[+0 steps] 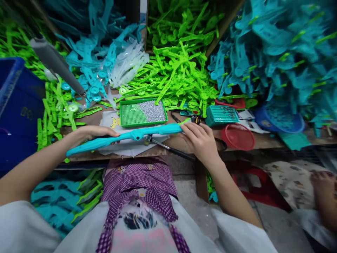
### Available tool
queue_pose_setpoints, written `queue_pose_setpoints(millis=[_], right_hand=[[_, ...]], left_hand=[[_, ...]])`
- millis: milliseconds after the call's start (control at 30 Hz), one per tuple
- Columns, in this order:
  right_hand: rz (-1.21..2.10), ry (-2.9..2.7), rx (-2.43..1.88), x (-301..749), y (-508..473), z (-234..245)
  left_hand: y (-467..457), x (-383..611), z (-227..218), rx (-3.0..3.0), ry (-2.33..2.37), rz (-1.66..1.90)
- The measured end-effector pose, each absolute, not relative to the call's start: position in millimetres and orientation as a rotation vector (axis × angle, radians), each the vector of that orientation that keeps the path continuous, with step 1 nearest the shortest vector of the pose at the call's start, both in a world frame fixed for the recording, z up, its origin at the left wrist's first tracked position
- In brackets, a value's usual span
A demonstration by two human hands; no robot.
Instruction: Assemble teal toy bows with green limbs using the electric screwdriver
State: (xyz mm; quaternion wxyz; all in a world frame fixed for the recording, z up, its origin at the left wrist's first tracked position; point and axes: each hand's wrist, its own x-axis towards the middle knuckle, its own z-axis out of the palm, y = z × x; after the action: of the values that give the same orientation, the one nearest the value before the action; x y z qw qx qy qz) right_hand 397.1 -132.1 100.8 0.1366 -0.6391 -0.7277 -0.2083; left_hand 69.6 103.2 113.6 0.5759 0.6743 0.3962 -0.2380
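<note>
A long teal plastic arm piece [123, 137] lies across the front of the wooden bench, over a white cloth [126, 147]. My left hand [91, 133] rests on its left half, fingers curled over the top. My right hand [198, 138] grips its right end, where a green tip shows. A small hammer [168, 148] lies just under the piece. Behind it sits a green tray [129, 117] half filled with tiny silver parts.
Heaps of green plastic pieces [179, 70] and teal plastic pieces [276, 45] crowd the back and sides. A blue crate [15, 105] stands at the left. A red round basket [238, 137], a teal grid box [221, 115] and a blue bowl [279, 119] sit at the right.
</note>
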Motion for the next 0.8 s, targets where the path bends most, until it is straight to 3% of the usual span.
queue_pose_setpoints(millis=[133,300,500,667,800], right_hand=[[-0.509,-2.147,-1.784,430.4,-120.2,90.9],[-0.415,-2.391,-1.533,447.9,-108.7,86.4],[-0.390,-2.392,-1.468,454.3,-102.9,93.4],[-0.263,-2.358,-1.529,455.4,-94.1,107.6],[-0.390,-2.314,-1.677,436.6,-84.2,119.0]], left_hand=[[110.8,75.5,108.1,1.287,0.914,-0.645],[124.7,64.0,116.6,1.607,0.899,-0.551],[95.1,-20.9,139.2,2.223,0.966,-0.036],[59.1,-55.9,118.8,2.457,1.150,0.371],[69.8,-47.8,112.7,2.533,1.086,0.532]])
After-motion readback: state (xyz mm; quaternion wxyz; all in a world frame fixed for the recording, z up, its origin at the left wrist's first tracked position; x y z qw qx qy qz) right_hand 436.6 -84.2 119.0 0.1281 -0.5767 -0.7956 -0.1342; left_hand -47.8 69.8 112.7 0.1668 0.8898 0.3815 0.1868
